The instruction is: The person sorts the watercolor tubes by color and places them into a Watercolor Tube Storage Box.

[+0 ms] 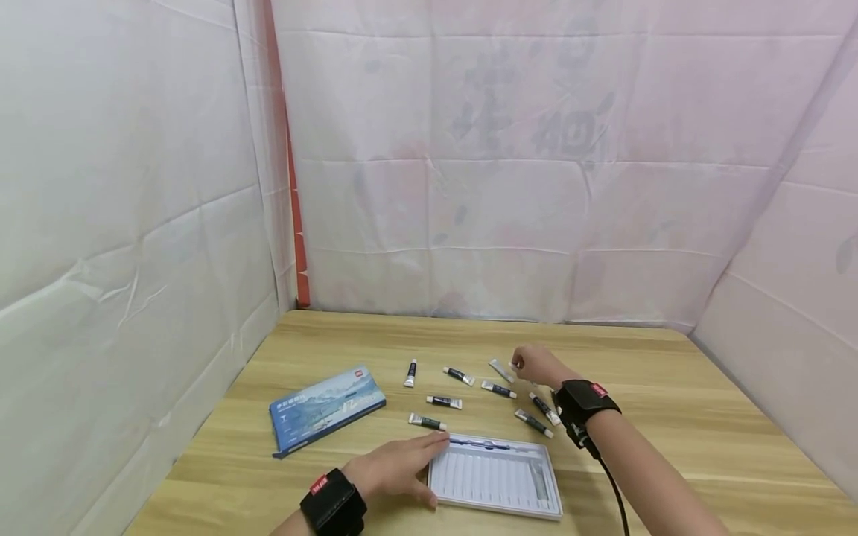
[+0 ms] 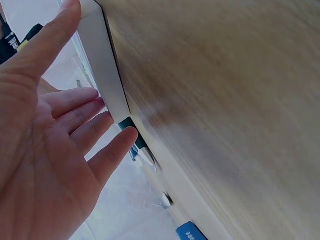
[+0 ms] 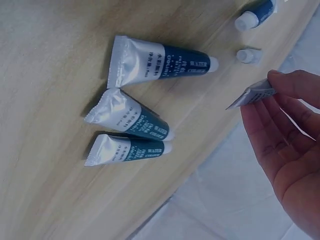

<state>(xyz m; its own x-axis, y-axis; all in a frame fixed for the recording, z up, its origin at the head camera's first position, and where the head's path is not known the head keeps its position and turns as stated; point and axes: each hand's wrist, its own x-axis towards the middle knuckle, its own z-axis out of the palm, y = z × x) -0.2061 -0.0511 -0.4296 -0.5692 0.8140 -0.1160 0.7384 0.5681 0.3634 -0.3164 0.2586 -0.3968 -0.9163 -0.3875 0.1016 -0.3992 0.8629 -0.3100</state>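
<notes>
My left hand (image 1: 400, 467) rests at the left edge of a white plastic tray (image 1: 494, 511), its fingers fairly straight along the rim. The left wrist view shows that hand with the tray's side wall (image 2: 104, 60) right at its fingertips. Inside the tray lie a thin blue brush (image 1: 479, 444) in the top groove and a pale tube (image 1: 538, 480) at the right end of the slotted part. Farther back, my right hand (image 1: 541, 365) pinches a small silvery paint tube (image 3: 257, 93) between thumb and fingers, above the table.
Several dark-labelled paint tubes lie scattered beyond the tray, among them a green one (image 1: 427, 422) near its upper left corner and another (image 1: 534, 423) near its upper right. A blue picture box (image 1: 328, 409) lies to the left. White sheeting (image 1: 496, 186) hangs behind the wooden table (image 1: 670, 417).
</notes>
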